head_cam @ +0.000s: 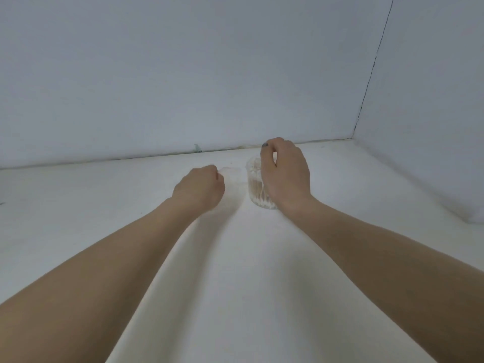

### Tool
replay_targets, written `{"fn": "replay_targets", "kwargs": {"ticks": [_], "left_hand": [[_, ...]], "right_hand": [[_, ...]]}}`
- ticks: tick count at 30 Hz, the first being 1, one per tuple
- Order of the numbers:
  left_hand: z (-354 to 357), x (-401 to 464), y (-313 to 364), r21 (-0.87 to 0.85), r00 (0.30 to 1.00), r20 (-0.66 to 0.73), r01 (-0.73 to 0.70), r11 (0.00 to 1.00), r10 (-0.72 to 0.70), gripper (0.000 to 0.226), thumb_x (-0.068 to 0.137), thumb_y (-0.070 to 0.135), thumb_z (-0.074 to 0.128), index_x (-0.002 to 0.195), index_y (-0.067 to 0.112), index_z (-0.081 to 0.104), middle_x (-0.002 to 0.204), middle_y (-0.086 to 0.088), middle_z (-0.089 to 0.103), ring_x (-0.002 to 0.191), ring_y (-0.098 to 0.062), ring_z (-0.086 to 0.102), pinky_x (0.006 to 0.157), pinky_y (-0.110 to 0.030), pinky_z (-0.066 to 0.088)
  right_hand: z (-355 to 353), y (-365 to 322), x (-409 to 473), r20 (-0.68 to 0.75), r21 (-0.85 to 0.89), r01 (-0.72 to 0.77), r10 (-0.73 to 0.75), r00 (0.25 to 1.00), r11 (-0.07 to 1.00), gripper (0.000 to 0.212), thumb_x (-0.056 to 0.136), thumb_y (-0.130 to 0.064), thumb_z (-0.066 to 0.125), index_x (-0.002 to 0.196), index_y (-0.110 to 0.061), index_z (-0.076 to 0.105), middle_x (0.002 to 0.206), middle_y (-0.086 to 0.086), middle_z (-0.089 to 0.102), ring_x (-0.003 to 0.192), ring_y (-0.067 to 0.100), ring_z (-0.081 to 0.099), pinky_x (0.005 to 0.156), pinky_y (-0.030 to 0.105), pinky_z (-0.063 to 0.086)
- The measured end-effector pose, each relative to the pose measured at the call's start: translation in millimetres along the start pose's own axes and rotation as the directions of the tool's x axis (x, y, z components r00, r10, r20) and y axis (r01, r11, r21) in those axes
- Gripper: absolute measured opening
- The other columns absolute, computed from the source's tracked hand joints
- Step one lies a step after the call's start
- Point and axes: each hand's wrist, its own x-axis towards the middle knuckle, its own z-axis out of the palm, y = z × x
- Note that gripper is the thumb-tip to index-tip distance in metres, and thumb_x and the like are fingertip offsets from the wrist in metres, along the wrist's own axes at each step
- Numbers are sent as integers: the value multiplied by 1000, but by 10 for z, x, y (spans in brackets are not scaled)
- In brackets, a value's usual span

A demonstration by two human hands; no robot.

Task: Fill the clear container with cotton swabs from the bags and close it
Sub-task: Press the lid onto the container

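White table point(235, 284) by wall: right hand point(286, 174) grasps clear container point(255, 184), left hand point(200, 188) clenched.

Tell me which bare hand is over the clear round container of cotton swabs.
The right hand: its curled fingers sit over the rim of the clear round container of cotton swabs. The left hand is fisted on the white table beside it, apart from the container.

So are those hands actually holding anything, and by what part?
The right hand curls over the top rim of the clear container of cotton swabs. Whether the curled left hand holds anything cannot be told.
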Motion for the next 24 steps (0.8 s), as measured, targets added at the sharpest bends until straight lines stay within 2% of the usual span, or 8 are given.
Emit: {"fn": "replay_targets", "kwargs": {"ticks": [4, 6, 9, 12, 14, 19, 22, 24], "left_hand": [[-230, -217, 144, -221, 990, -138, -12, 975, -19, 32, 100, 26, 30, 83, 10, 51, 94, -10, 68, 88, -34, 63, 71, -41, 46], [-314, -294, 256, -418, 993, -111, -12, 908, -38, 30, 98, 26, 32, 78, 10, 48, 88, -10, 66, 82, -35, 62, 76, -42, 50], [-402, -486, 456, -672, 997, -13, 47, 739, -76, 27, 95, 24, 33, 75, 12, 46, 78, -8, 53, 69, -27, 47, 73, -38, 43], [-447, -705, 662, -790, 987, 119, 160, 591, -108, 29, 97, 19, 34, 73, 13, 49, 66, -4, 52, 49, -19, 46, 69, -33, 45], [-439, -935, 838, -827, 973, 214, 229, 513, -89, 33, 101, 22, 35, 72, 14, 48, 52, 2, 54, 39, -15, 49, 67, -30, 47], [-346, -1440, 1316, -818, 921, 383, 302, 490, 71, 36, 103, 30, 34, 74, 13, 48, 46, 1, 58, 54, -21, 58, 79, -33, 47], [-246, -1815, 1649, -800, 866, 458, 303, 518, 200, 45, 105, 30, 30, 77, 7, 57, 50, -5, 64, 49, -17, 60, 67, -29, 47], [-154, -2083, 1867, -793, 785, 539, 349, 499, 307, 53, 107, 27, 27, 75, 7, 64, 50, -4, 66, 45, -15, 63, 57, -25, 49]], "right_hand": [[-188, -250, -192, 227, 304, -251, 187, 956, 919, 23, 102, -35, 39, 101, -23, 59, 90, -4, 61, 73, 16, 56, 66, 30, 43], [-285, -364, -232, 479, 372, -501, 301, 825, 782, 32, 102, -45, 35, 110, -26, 59, 99, 1, 62, 59, 18, 57, 55, 27, 43], [-459, -458, -339, 709, 423, -702, 274, 650, 573, 50, 103, -51, 30, 117, -15, 62, 107, 12, 61, 49, 22, 55, 49, 28, 46], [-611, -472, -441, 693, 433, -695, 281, 664, 574, 56, 102, -51, 31, 113, -7, 64, 120, 18, 67, 66, 28, 65, 71, 39, 59], [-775, -420, -566, 621, 425, -677, 351, 701, 601, 55, 102, -51, 32, 103, -7, 65, 108, 14, 70, 75, 28, 68, 77, 40, 58], [-1260, -153, -870, 442, 240, -629, 493, 749, 740, 50, 99, -49, 32, 90, -12, 64, 92, 9, 71, 79, 28, 66, 61, 30, 51], [-1725, 119, -1143, 422, 191, -666, 552, 719, 721, 42, 99, -48, 34, 95, -16, 62, 92, 5, 68, 78, 25, 62, 55, 25, 41], [-2118, 308, -1409, 511, 215, -697, 529, 677, 684, 28, 100, -38, 41, 88, -19, 57, 82, 4, 59, 63, 18, 52, 54, 22, 31]]}}
